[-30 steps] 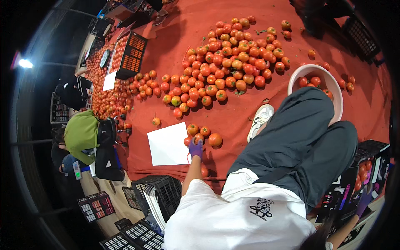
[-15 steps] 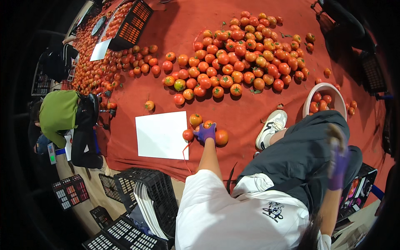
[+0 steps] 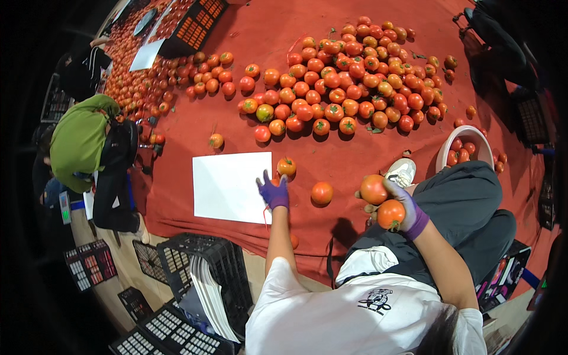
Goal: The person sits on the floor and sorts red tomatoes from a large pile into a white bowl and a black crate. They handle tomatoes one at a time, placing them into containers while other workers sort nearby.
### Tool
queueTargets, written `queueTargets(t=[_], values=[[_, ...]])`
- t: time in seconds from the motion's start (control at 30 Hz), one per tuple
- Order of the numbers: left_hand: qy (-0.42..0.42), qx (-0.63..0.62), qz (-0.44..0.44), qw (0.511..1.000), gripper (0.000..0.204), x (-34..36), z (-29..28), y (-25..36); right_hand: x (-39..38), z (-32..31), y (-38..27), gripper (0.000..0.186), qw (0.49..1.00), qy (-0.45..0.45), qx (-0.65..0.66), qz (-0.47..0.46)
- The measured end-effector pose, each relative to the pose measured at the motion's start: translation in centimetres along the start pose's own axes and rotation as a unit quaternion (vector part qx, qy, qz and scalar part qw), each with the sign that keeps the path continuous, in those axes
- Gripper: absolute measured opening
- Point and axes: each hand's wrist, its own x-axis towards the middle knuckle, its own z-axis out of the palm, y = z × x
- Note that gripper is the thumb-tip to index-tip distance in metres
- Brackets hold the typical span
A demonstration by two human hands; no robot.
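Note:
My left hand (image 3: 272,191), in a purple glove, is at the right edge of a white sheet (image 3: 228,183), its fingers curved round a tomato that they mostly hide. Just above it lies an orange-red tomato (image 3: 286,167), and a larger single one (image 3: 322,193) sits to its right. My right hand (image 3: 408,207), gloved in purple and grey, is closed on two tomatoes (image 3: 373,190), one above the other, over my dark trousers. A thin red string hangs below my left wrist.
A big tomato pile (image 3: 343,83) lies beyond. A pink basin (image 3: 486,144) of tomatoes is by my leg. Black crates (image 3: 225,266) stand lower left, a printed box (image 3: 503,278) lower right. Co-workers (image 3: 80,145) kneel at left; another person (image 3: 497,53) is at top right.
My right hand has risen from the box at the lower right and now holds two tomatoes. My left hand has shifted left to the sheet's edge. The small group of tomatoes there has thinned.

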Motion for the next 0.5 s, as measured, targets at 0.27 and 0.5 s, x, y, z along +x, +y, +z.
queueTargets(t=[0.27, 0.5], values=[[-0.068, -0.035, -0.055, 0.996, 0.034, 1.2, 5.0, -6.1, -1.5, -0.6, -0.7, 0.064, 0.992, 0.036, 0.038, -0.113], [-0.151, -0.015, 0.086, 0.985, 0.074, 3.0, 4.2, -0.2, -1.4, -4.2, -0.9, 0.053, 0.993, 0.064, 0.025, -0.1]])
